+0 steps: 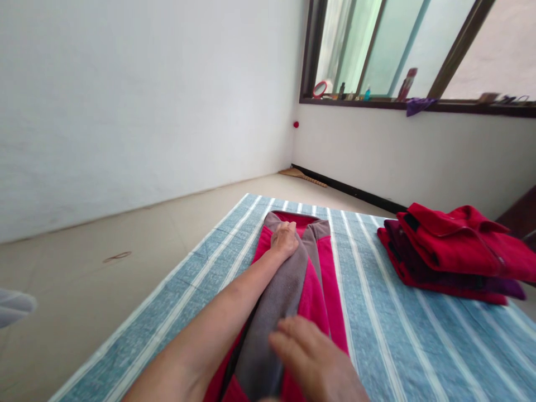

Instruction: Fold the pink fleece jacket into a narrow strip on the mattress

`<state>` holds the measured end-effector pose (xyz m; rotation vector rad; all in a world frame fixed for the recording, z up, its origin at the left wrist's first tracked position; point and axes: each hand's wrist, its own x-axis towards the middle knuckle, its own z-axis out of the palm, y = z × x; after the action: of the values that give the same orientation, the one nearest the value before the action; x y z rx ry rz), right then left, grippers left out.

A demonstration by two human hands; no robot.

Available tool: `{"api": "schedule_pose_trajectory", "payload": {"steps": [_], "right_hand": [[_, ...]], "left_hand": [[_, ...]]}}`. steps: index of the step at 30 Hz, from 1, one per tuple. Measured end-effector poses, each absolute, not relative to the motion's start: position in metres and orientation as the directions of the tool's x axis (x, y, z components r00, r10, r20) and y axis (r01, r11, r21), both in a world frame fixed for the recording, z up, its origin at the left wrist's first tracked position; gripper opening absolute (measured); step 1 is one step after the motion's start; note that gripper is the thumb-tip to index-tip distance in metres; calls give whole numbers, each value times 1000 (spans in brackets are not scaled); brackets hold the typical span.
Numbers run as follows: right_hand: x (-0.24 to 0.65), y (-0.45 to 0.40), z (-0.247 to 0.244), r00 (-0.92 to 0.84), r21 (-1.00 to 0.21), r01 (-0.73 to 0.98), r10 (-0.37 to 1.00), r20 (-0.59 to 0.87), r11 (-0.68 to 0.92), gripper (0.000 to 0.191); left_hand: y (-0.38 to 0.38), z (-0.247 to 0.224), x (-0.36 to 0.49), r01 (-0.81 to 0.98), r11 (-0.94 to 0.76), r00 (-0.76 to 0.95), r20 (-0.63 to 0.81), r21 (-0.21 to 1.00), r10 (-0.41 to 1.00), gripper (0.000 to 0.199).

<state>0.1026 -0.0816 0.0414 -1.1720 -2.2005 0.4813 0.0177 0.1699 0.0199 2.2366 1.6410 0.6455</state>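
A pink and grey fleece jacket (315, 293) lies folded lengthwise on the striped blue sheet (389, 329), its collar end pointing away from me. My left hand (285, 240) reaches up along it, with fingers curled closed on the grey cloth just below the collar. Nearer to me, my right hand (316, 357) is over the lower part of the jacket, fingers stretched out and a little blurred. Whether its fingertips press on the grey panel I cannot tell. My left forearm covers part of the jacket's left side.
A stack of folded red and purple garments (456, 240) sits at the sheet's right. Beyond the sheet's far edge, a broom (304, 176) lies on the floor along the wall. Small bottles and a round mirror (320, 89) stand on the window sill; a purple cloth (419, 105) hangs over it.
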Motion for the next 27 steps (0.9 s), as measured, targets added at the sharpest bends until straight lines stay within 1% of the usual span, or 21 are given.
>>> {"api": "schedule_pose_trajectory", "payload": {"steps": [1,2,3,4,6,10,12,15,20,24,26,27], "right_hand": [[103,-65,35,-309,-515,710,869,386,481,49],[103,-49,29,-199,-485,780,891,408,396,52],[103,-33,22,-137,-463,815,892,432,349,56],[103,-20,16,-112,-441,838,892,438,322,61],[102,-2,3,-125,-416,861,915,384,292,70],[103,5,-18,-135,-402,888,963,235,223,77],[104,3,-23,-117,-402,895,972,206,193,77],[104,1,-27,-103,-401,899,976,194,175,78],[102,4,-32,-90,-403,899,974,209,170,76],[102,5,-34,-94,-411,891,965,245,191,77],[101,4,-33,-98,-418,885,959,264,206,78],[101,4,-32,-103,-420,881,956,274,215,77]], "left_hand": [[169,23,21,830,-331,276,184,449,943,33],[168,26,25,837,-352,303,180,419,936,34],[168,27,28,842,-371,332,166,392,929,34],[169,27,32,847,-384,356,144,368,923,34],[170,22,35,861,-386,385,71,331,920,38],[174,4,33,899,-332,366,-75,285,928,62],[176,-4,30,907,-320,358,-103,273,928,71],[178,-8,29,909,-326,364,-114,260,924,76],[169,9,31,910,-346,374,-90,231,923,71],[138,35,29,890,-407,425,-50,205,904,56],[115,39,22,862,-460,479,-48,213,876,52],[102,38,18,835,-490,516,-48,251,855,54]]}}
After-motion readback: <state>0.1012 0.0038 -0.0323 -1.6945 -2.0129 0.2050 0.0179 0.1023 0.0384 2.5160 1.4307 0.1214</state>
